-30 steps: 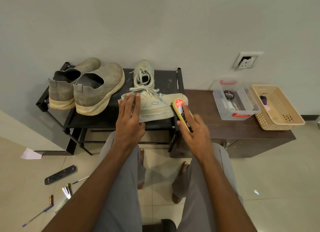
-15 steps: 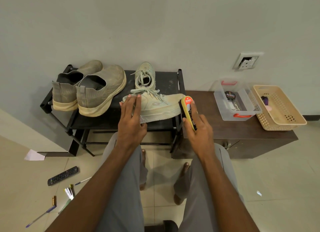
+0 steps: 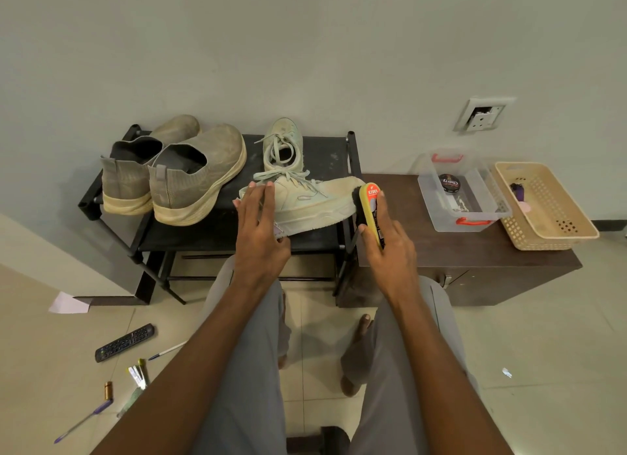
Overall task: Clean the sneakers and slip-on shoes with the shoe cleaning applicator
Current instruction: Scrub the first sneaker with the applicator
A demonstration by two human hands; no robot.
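Observation:
A pale green sneaker [image 3: 307, 202] lies sideways on the black shoe rack [image 3: 217, 237], toe to the right. My left hand [image 3: 259, 227] rests on its heel end with straight fingers. My right hand [image 3: 386, 237] grips the yellow and orange shoe cleaning applicator [image 3: 369, 210], whose black bristles touch the sneaker's toe. The second sneaker [image 3: 283, 144] stands behind it, toe toward the wall. Two grey slip-on shoes [image 3: 190, 173] sit on the rack's left side, heels toward me.
A dark wooden cabinet [image 3: 458, 261] to the right bears a clear box [image 3: 461, 197] with a polish tin and a beige basket [image 3: 543, 207]. On the floor at left lie a remote [image 3: 124, 342], pens and a battery. My knees are below the rack.
My right hand has carried the applicator rightward along the sneaker, from its side to the tip of the toe. My left hand has stayed on the heel end.

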